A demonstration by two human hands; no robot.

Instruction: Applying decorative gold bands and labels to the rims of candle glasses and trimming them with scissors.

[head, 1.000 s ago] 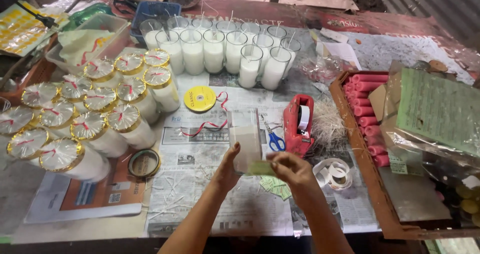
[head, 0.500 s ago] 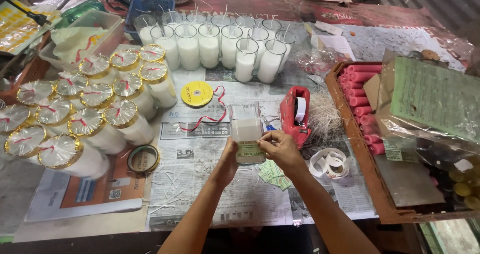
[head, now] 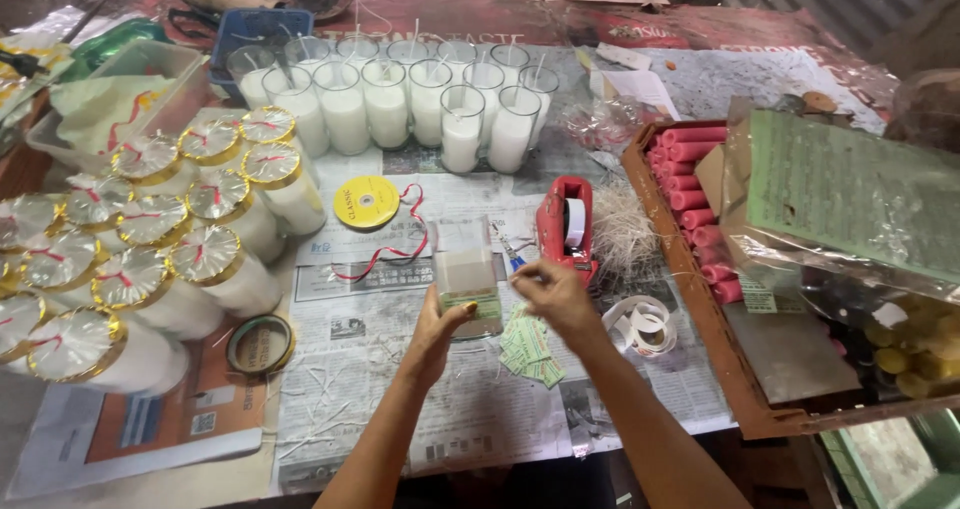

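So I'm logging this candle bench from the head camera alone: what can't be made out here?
- Front of the clear glass candle jar: covered by the left hand.
- Right hand fingertips: too small to tell whether they pinch anything.
- Blue-handled scissors: mostly behind that hand.
- Foil-capped white candles: row cut off by the left edge.

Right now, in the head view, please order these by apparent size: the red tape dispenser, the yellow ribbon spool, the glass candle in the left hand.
1. Glass candle and red tape dispenser: alike, unsure.
2. Yellow ribbon spool: smallest.
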